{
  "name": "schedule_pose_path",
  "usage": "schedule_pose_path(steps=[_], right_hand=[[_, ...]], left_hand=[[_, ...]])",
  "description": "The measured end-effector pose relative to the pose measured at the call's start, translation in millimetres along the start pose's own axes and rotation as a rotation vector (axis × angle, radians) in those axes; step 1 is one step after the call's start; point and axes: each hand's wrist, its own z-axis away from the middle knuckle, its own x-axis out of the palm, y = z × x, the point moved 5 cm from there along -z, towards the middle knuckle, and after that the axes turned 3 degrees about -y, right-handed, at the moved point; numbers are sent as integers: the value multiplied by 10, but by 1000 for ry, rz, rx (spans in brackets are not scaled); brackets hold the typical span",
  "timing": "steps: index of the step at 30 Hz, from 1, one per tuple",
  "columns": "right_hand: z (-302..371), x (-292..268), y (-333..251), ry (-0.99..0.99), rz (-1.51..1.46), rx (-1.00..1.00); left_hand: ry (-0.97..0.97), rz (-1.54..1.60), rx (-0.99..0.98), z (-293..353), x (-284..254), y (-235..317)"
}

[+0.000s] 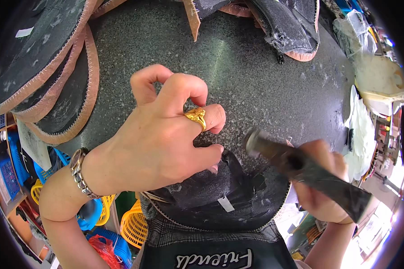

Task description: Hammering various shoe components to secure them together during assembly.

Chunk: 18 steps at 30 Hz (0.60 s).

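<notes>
At the near edge of the worktop lies a black shoe upper (251, 201) with a stitched, curved rim and a small white tag. My left hand (166, 125) is over its far edge, palm down, fingers curled. Its thumb presses on the upper's edge, where a bit of pinkish material shows; the contact beneath is partly hidden. A ring and a metal watch are on this arm. My right hand (321, 184) is wrapped round a hammer (300, 163), blurred by motion, raised right of the upper. The hammer's round face is turned toward the worktop.
The dark speckled worktop (256, 89) spreads ahead. Black uppers with tan stitched edges (45, 80) are stacked at far left; more uppers with a zipper (287, 27) lie at the back. A whitish container (381, 83) stands right, yellow baskets (134, 224) at lower left.
</notes>
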Motion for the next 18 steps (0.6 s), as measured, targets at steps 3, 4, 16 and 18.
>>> schedule_pose_path(steps=[3, 4, 16, 18], right_hand=[[2, 190, -199, -372, 801, -311], [-1, 173, -181, -249, 473, -265], [52, 248, -30, -221, -5, -127], [69, 257, -14, -208, -13, -133]], left_hand=[[50, -7, 16, -5, -10, -17], [64, -2, 33, -32, -9, -3], [179, 281, -364, 172, 107, -40], [198, 278, -355, 184, 118, -24]])
